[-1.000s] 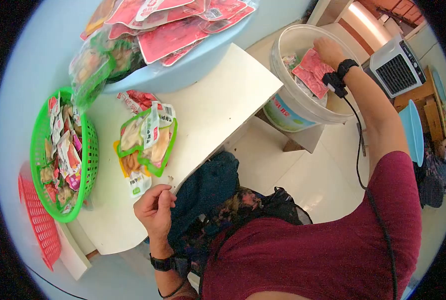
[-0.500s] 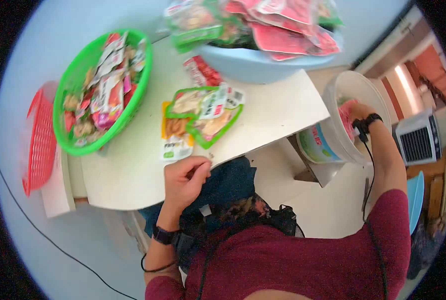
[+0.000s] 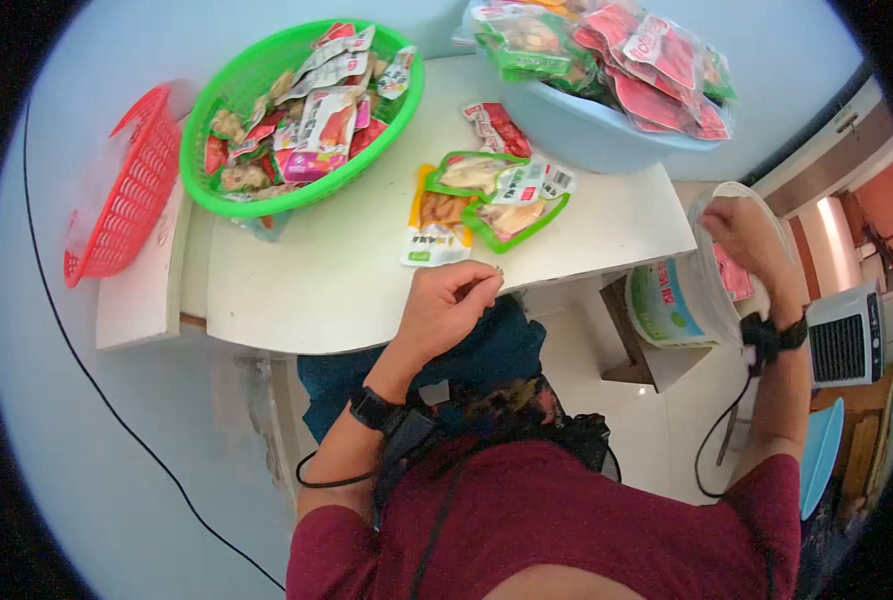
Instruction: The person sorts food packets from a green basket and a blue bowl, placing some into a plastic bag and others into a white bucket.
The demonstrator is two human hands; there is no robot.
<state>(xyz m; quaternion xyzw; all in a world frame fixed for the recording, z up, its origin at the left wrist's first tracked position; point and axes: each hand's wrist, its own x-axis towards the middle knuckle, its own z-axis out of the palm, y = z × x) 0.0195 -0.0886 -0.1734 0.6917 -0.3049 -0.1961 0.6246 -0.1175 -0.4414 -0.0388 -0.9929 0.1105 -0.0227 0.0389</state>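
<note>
My left hand (image 3: 454,308) is loosely closed at the table's front edge, thumb against the curled fingers, with nothing visible in it. Just beyond it lie a yellow-edged food packet (image 3: 441,212) and green-edged food packets (image 3: 515,222). A red packet (image 3: 497,130) lies behind them. On the right, my right hand (image 3: 750,232) is over the mouth of a white plastic bucket (image 3: 679,295), its fingers loosely bent downward and partly hidden. I see no packet in those fingers. Below the hand, a red packet (image 3: 735,274) rests inside the bucket.
A green basket (image 3: 205,196) full of packets stands on the white table (image 3: 307,290). A light-blue basin (image 3: 607,145) heaped with packets is at the back. At far left a red basket (image 3: 132,215) leans. A grey-white appliance (image 3: 847,335) stands beyond the bucket.
My right hand has lifted away from the red packet, up toward the bucket's rim. The packet stays in the bucket. My left hand keeps its place by the table edge; the view has shifted.
</note>
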